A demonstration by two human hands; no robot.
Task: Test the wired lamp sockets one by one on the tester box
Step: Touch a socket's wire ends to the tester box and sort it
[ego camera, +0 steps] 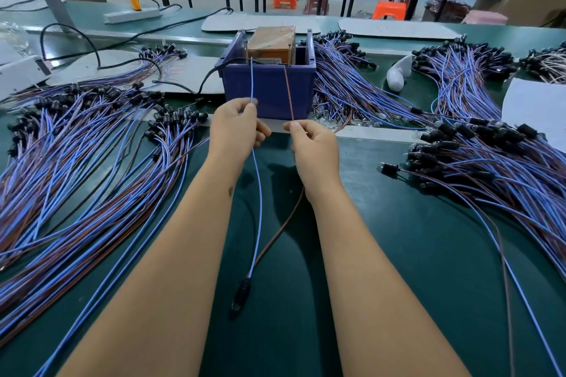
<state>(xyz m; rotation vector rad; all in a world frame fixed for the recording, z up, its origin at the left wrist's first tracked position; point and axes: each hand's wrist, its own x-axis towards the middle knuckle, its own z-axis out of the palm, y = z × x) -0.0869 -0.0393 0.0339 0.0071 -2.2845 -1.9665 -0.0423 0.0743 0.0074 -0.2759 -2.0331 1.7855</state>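
Head view: the left hand (237,128) pinches the blue wire (251,82) and the right hand (312,144) pinches the brown wire (288,92), both ends raised to the tester box (269,82) (a blue bin at the bench's far-middle). Their black socket (240,297) lies between the forearms near the bench's (398,239) front edge.
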